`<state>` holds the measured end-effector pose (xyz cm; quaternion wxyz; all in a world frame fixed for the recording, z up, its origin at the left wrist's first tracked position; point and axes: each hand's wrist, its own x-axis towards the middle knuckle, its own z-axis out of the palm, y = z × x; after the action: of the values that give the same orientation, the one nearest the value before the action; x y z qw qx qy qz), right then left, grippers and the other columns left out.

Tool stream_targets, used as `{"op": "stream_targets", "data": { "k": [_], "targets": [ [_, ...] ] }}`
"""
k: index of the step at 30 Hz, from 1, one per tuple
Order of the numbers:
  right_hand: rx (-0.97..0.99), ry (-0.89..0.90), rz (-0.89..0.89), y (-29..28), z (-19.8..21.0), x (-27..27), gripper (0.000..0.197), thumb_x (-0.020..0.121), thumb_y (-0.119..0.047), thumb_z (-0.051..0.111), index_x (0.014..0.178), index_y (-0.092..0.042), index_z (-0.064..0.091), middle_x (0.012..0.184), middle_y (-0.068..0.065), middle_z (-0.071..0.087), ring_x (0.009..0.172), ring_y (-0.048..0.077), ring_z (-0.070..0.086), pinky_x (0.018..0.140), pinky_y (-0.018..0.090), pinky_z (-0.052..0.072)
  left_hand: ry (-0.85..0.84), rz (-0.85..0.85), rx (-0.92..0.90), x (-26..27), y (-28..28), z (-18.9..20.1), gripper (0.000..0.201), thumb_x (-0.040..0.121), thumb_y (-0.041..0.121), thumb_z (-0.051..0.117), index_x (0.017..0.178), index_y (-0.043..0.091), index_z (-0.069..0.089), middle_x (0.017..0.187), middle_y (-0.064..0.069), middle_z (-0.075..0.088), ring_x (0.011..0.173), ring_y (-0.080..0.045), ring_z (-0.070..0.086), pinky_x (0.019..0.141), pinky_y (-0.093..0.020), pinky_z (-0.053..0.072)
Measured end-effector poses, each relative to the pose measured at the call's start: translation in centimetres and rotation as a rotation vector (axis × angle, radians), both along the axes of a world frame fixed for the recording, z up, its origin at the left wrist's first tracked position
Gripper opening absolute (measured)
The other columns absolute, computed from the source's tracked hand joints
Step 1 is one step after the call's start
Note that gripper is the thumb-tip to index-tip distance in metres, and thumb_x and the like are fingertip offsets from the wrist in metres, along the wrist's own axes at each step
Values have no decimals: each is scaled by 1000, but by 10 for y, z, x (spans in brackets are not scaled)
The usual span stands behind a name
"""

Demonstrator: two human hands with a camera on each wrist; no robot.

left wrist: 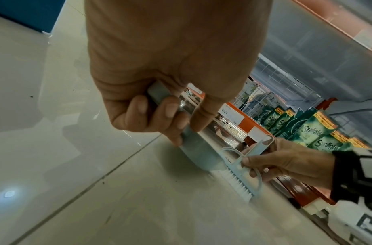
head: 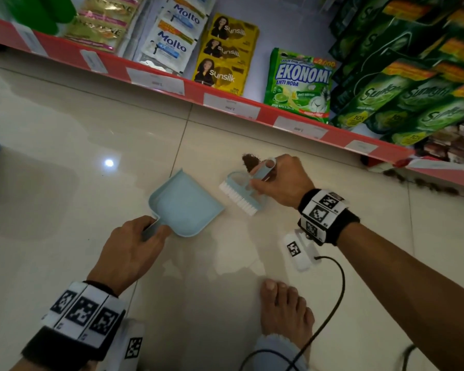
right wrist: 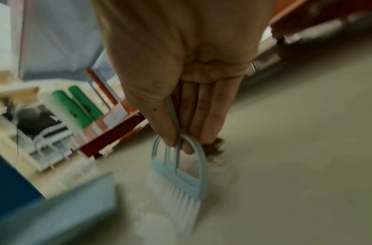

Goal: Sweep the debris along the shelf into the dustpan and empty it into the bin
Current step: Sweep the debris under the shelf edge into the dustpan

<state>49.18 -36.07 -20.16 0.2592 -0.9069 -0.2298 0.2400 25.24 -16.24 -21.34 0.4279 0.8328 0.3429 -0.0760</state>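
left hand (head: 129, 245): fingers curled round the dustpan handle, thumb on top; the left wrist view shows the fingertips (left wrist: 138, 107) wrapped under the handle.
dustpan (head: 184, 207): light blue, flat on the floor, mouth facing the brush and the shelf side. Pan looks empty in the head view.
right hand (head: 281, 180): clamped on the brush handle, thumb on one side, fingers along the other; the right wrist view shows this pinch, blurred.
brush (head: 243, 192): light blue frame with loop handle, white bristles (head: 237, 198) pointing toward the dustpan mouth. Bristles just beside the pan lip; touching the lip or not, cannot tell. Bristle tips at or near the floor.
debris clump (head: 249, 160): dark brown, on the floor just behind the brush, between the right hand and the shelf base. Also in the right wrist view (right wrist: 215, 147), next to the fingertips.
more debris (head: 426, 183): dark bits strung along the floor against the shelf base, toward the right edge of the head view, well apart from the dustpan.
shelf (head: 156, 84): red front edge with white price tags, runs diagonally across the upper head view.
shelf stock: Molto sachets (head: 172, 41), Sunsilk sachets (head: 223, 54), Ekonomi pouch (head: 299, 84), Sunlight pouches (head: 402, 97).
floor (head: 78, 129): glossy pale tiles, lamp reflection near the left side.
foot (head: 287, 309): bare, on the floor near the bottom edge, below the brush.
cable (head: 335, 290): black, runs from the right wrist unit down past the foot.
bin: not identifiable in any view.
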Motion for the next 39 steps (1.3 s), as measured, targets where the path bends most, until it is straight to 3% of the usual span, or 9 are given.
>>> {"op": "stream_targets", "data": {
  "k": [3,6,9,12,19,25,33,35,39],
  "targets": [
    [-56,-137,7,-15,4,21,19,84,-27,73,99,-17,77,95,6,75,88,24,69,80,43,58,4,8,-16,1,-2,-1,43,90,38,58,60,11,40,51,2,43,48,-13,38,49,-27,30],
    [24,-151,-6,-27,15,40,17,82,-19,77,99,-15,77,94,3,77,75,10,70,75,29,59,-8,6,-37,5,-5,-2,43,90,37,57,60,11,41,51,2,44,49,-14,40,51,-27,32],
    [100,30,61,-40,26,49,18,79,-13,80,97,-14,77,90,1,77,71,4,71,68,15,56,-27,-13,-38,11,-7,-1,41,90,36,57,61,11,42,51,4,45,49,-12,40,50,-26,32],
    [63,196,179,-42,23,45,18,79,-9,81,96,-7,78,90,1,77,75,7,72,68,16,56,-37,-39,-26,17,-10,-2,40,90,35,57,61,11,43,51,3,45,49,-13,41,50,-26,32],
    [89,-18,58,-25,7,43,13,82,-13,77,95,-14,76,83,-3,73,62,-10,64,59,3,46,-51,-81,-13,23,-17,-5,38,90,36,58,66,6,51,52,2,48,49,-14,45,50,-26,33],
    [245,-51,-34,-38,40,52,11,88,-15,72,99,-14,74,89,2,75,73,12,71,70,26,60,-77,-99,-38,30,-28,-8,36,89,35,60,62,15,47,52,5,49,48,-10,45,48,-25,31],
    [-144,-558,47,-25,36,43,22,94,-26,58,109,-22,74,105,8,73,93,32,65,72,31,48,-57,-87,-41,35,-28,-7,36,88,35,60,60,19,45,52,7,49,49,-9,45,47,-24,31],
    [-116,-552,96,-18,25,35,22,97,-20,55,108,-15,73,105,8,71,90,30,65,72,27,46,-43,-89,-47,35,-29,-6,34,89,35,59,62,19,47,54,5,52,50,-10,48,48,-25,33],
    [-148,-375,317,-19,14,12,22,95,-23,54,108,-19,72,90,5,65,78,28,60,70,40,52,-44,-83,-68,32,-30,-5,34,89,35,59,61,20,46,54,6,51,51,-11,47,50,-25,33]
  ]
}}
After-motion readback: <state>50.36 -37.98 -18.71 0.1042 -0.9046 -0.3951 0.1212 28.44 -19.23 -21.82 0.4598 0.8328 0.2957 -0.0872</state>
